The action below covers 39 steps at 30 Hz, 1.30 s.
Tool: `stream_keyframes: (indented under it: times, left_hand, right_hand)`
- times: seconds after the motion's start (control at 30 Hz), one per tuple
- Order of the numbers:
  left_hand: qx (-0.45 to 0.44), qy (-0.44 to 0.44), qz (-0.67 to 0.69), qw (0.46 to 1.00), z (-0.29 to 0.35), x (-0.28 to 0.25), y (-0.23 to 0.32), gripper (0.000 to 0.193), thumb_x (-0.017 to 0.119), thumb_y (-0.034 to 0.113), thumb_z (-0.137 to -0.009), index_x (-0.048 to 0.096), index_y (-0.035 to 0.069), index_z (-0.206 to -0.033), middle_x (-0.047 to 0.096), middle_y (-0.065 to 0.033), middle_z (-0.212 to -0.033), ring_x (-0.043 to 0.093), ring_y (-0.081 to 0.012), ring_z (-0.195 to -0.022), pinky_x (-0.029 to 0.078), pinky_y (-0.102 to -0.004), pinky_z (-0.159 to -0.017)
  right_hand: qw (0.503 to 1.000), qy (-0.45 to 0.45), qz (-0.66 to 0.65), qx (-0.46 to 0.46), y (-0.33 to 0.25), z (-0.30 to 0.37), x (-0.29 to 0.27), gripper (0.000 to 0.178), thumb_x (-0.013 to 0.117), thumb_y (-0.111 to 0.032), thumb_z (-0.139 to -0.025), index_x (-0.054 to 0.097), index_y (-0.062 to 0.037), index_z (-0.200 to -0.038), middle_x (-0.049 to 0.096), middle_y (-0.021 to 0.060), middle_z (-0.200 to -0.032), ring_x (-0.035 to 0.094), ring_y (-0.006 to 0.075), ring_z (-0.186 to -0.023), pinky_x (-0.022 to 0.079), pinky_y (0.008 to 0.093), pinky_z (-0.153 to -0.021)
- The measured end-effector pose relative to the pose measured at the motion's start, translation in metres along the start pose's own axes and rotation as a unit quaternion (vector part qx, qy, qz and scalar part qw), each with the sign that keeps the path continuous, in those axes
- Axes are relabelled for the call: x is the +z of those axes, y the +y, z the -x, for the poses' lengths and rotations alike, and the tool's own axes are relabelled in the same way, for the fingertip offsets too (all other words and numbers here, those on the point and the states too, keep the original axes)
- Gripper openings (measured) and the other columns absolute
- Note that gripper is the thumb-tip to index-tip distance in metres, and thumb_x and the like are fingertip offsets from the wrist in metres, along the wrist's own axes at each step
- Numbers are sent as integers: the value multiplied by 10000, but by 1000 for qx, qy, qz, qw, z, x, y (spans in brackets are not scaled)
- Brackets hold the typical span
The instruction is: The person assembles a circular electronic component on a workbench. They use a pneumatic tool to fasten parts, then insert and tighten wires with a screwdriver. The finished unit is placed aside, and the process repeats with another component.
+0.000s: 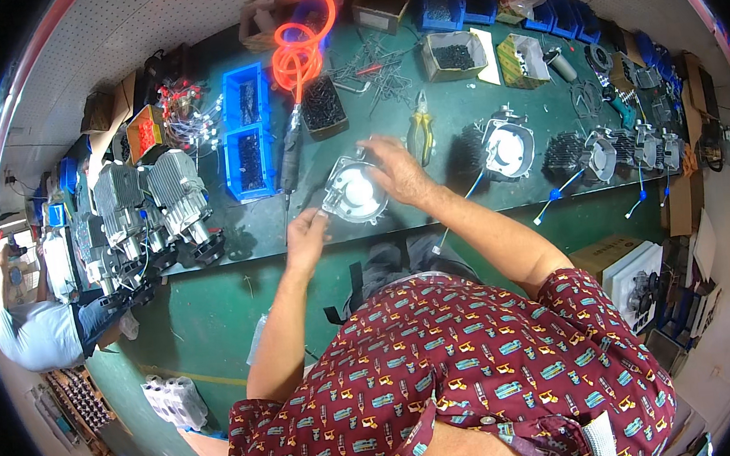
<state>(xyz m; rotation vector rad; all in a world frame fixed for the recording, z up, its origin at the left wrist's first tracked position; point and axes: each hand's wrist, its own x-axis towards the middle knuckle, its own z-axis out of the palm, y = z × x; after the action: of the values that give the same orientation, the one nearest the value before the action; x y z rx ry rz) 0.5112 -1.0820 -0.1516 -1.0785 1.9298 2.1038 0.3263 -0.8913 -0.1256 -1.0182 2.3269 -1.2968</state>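
A silvery cast-metal housing (357,196) with a shiny round face lies at the near edge of the green workbench, between my hands. My left hand (306,238) pinches its lower left corner with thumb and fingers. Across its upper right rim curls my right hand (396,170), the fingertips at the top edge. Just left of the housing is a dark, slim power screwdriver (291,152), joined to a coiled orange air hose. Yellow-handled pliers (420,132) rest beyond my right hand. Farther right stands a similar motor housing (507,148) with a cable hanging over the edge.
Blue bins (248,160) of small dark parts stand left of the screwdriver. Finned motor units (178,196) crowd the bench's left end, and more housings (600,155) line the right. Open boxes of screws (454,55) sit at the back. A co-worker (40,330) is at far left.
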Motion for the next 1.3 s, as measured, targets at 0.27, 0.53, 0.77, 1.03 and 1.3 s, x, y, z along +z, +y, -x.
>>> stream_keyframes:
  times: [0.27, 0.53, 0.77, 1.03, 1.3]
  left_hand:
    - [-92, -157, 23, 983, -20, -26, 15, 80, 656, 146, -969, 653, 66, -962, 639, -8, -869, 580, -104, -745, 477, -279, -645]
    - [337, 99, -359, 864, 8, 9, 12, 149, 709, 68, -811, 588, 15, -882, 607, -150, -861, 603, -365, -841, 487, -435, -744]
    - [-175, -149, 184, 956, -6, -17, 17, 112, 637, 176, -986, 592, 94, -924, 580, 2, -795, 519, -111, -687, 437, -264, -592]
    - [-45, -105, 26, 993, -20, -19, 2, 112, 682, 80, -920, 588, 68, -860, 589, -24, -806, 546, -118, -698, 426, -262, -582]
    - [99, 37, 51, 993, -3, 5, -24, 102, 659, 108, -968, 627, 33, -907, 631, -18, -837, 631, -136, -793, 524, -322, -688]
  right_hand:
    - [1000, -6, -12, 6, 2, -2, 4, 564, 713, -37, -841, 549, -76, -1379, 575, 211, -1342, 464, 386, -1351, 427, 443, -1122]
    - [1000, 13, 6, -16, -4, 0, 0, 541, 710, -74, -854, 550, -77, -1370, 590, 199, -1337, 476, 402, -1333, 425, 466, -1119]
    - [1000, -12, -1, -11, 1, 0, 2, 553, 705, -121, -881, 531, -83, -1404, 554, 239, -1373, 465, 418, -1340, 413, 465, -1119]
    - [1000, -20, 11, 12, -1, 1, 3, 550, 720, -99, -880, 541, -102, -1401, 540, 240, -1383, 480, 394, -1329, 458, 436, -1079]
    - [1000, 6, -18, -4, -1, 1, 3, 562, 716, -76, -846, 545, -91, -1381, 575, 224, -1348, 479, 407, -1328, 437, 456, -1106]
